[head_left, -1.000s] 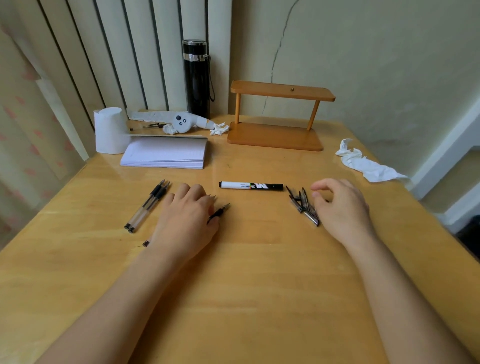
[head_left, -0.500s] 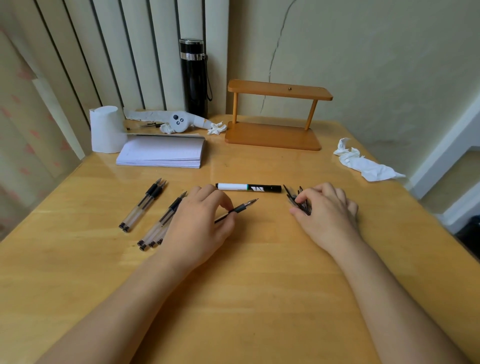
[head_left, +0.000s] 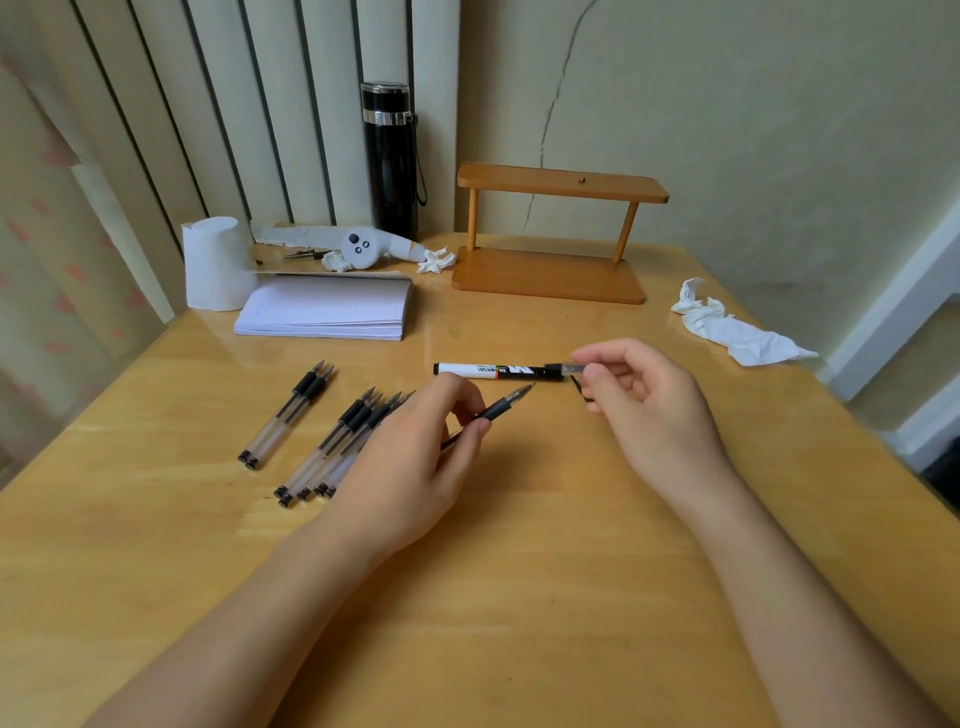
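**Pen and cap close together at centre frame**

The left hand (head_left: 410, 457) grips an uncapped pen (head_left: 506, 402) at centre frame, its tip aimed upper right. Just right of it, the right hand (head_left: 649, 410) pinches a clear cap (head_left: 569, 369) by the black end of the marker (head_left: 493, 371) (contact unclear). Loose pens (head_left: 337, 447) crowd the left hand's left side. Bare table (head_left: 519, 597) shows between the forearms.

1. Right hand (head_left: 654, 415): it has risen off the table and now pinches a cap (head_left: 570, 369) just beside the marker's (head_left: 483, 370) dark end.
2. Left hand (head_left: 410, 457): flat a second ago, it now grips a pen (head_left: 506, 402), raised with its tip toward the cap.
3. Loose pens (head_left: 337, 441): formerly covered by the left hand, now exposed.
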